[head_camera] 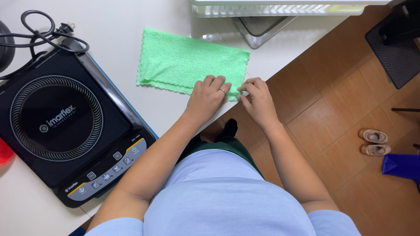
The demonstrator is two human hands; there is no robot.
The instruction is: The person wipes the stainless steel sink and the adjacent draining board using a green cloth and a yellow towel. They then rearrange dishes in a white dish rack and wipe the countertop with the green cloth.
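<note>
A green fleecy cloth (188, 59), folded into a rectangle, lies on the white counter (118, 26) near its front edge. My left hand (208, 96) rests flat on the cloth's near right part, fingers slightly spread, a ring on one finger. My right hand (256, 98) pinches the cloth's near right corner between thumb and fingertips at the counter's edge.
A black induction cooktop (61, 126) sits at the left with its coiled black power cord (39, 35) behind it. A clear dish rack and tray (262, 17) stand at the back. Brown floor tiles, a pair of sandals (374, 142), a dark mat (396, 43) and a blue object (402, 166) lie to the right.
</note>
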